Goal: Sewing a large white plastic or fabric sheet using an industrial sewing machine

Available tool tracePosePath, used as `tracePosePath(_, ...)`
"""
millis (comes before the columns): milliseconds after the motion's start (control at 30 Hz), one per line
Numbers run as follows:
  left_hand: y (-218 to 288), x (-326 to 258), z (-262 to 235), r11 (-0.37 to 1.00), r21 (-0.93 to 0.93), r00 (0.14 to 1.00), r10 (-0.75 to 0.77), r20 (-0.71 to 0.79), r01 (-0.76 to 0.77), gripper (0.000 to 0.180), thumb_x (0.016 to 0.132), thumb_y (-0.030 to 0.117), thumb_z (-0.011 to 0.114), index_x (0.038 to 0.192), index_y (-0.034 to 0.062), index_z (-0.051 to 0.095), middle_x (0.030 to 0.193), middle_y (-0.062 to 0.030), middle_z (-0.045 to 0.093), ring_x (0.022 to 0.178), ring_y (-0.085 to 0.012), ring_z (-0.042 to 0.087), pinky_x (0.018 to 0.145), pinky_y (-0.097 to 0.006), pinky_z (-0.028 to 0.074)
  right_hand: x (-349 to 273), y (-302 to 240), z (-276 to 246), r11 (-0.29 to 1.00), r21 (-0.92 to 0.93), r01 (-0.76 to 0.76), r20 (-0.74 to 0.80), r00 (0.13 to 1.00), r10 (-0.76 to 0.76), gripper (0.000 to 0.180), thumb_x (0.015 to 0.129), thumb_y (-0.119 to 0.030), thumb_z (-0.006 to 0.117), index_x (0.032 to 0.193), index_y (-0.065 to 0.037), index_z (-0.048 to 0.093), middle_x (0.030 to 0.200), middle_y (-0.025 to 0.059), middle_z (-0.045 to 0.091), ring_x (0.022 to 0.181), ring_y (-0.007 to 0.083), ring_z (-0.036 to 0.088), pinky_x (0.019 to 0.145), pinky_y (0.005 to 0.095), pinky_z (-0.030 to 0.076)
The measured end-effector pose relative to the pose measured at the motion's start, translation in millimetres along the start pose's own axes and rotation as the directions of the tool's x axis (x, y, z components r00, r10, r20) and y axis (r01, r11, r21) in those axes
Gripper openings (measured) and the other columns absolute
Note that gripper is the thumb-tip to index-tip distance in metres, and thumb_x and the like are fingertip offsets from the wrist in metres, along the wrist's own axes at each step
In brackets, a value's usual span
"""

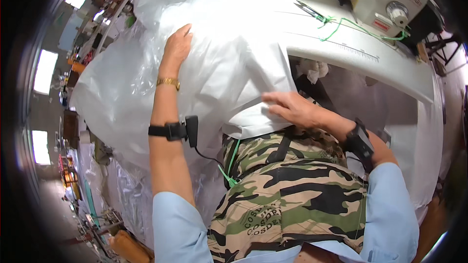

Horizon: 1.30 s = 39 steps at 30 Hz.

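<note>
A large white sheet of thin, shiny material [195, 87] spreads over the machine bed and hangs down onto my lap. Its far part is washed out by bright light. My left hand [178, 45] is out on the far left of the sheet, fingers bent together on the material and partly hidden. Closer to me, my right hand [297, 109] hovers at the sheet's near right edge. Its fingers stretch to the left, slightly blurred, with nothing gripped. A smoother white layer [258, 116] lies under those fingertips, across my camouflage apron [287, 190].
A white sewing machine [385, 7] stands at the far right. Small thread snips [312, 11] with a green cord [336, 28] lie on its bed. A crumpled white cloth [314, 69] sits in the opening below. Clear plastic [129, 199] is heaped at left.
</note>
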<state>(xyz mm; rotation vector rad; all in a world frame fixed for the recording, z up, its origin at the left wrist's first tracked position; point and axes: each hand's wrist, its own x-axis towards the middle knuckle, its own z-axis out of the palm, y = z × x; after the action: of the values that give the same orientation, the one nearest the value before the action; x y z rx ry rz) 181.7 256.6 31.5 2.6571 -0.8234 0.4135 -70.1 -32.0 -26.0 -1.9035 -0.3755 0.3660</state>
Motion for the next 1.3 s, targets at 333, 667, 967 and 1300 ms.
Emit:
tracePosePath(333,137,-53,-60,0.957,-0.275,0.993,0.063,-0.101,-0.089,0.028,0.096,-0.001,0.053,0.122,-0.0042,0.063,0.125,-0.0198,0.065,0.116,-0.0316,0.063,0.098,-0.037,0.05,78,-7,35,0.596,0.798,-0.083,-0.004,0.99,0.143,0.041,0.095,-0.029,0.065,0.127,-0.005,0.061,0.116,0.0015,0.064,0.09,0.0105,0.057,0.078,0.0246,0.048)
tracePosePath(667,198,-105,-79,0.839,-0.533,0.985,0.162,0.052,-0.11,0.029,0.091,0.004,0.065,0.119,-0.003,0.067,0.116,-0.0187,0.069,0.107,-0.0267,0.067,0.093,-0.035,0.052,-8,-37,49,0.708,0.692,0.139,-0.108,0.99,-0.089,0.033,0.094,-0.029,0.069,0.094,0.004,0.073,0.088,0.0052,0.069,0.082,0.0088,0.061,0.075,0.0258,0.05)
tracePosePath(967,221,-147,-39,0.71,-0.654,0.947,-0.056,0.316,0.26,0.069,0.079,0.02,0.084,0.133,-0.0026,0.049,0.096,-0.0137,0.065,0.082,-0.0173,0.07,0.058,-0.026,0.054,-39,-49,66,0.953,-0.021,0.301,-0.134,0.944,-0.301,0.023,0.094,-0.026,0.062,0.095,-0.003,0.063,0.072,0.0192,0.065,0.072,0.0394,0.065,0.066,0.0488,0.051)
tracePosePath(1300,212,-167,-19,0.293,-0.801,0.842,-0.329,0.428,0.522,0.038,0.094,0.006,0.065,0.125,-0.0071,0.049,0.07,-0.0029,0.062,0.06,-0.0059,0.058,0.052,-0.021,0.049,-44,-41,27,0.932,-0.195,0.307,-0.534,0.764,-0.363,0.02,0.085,-0.02,0.072,0.091,-0.003,0.063,0.081,0.0128,0.063,0.074,0.0293,0.062,0.068,0.038,0.047)
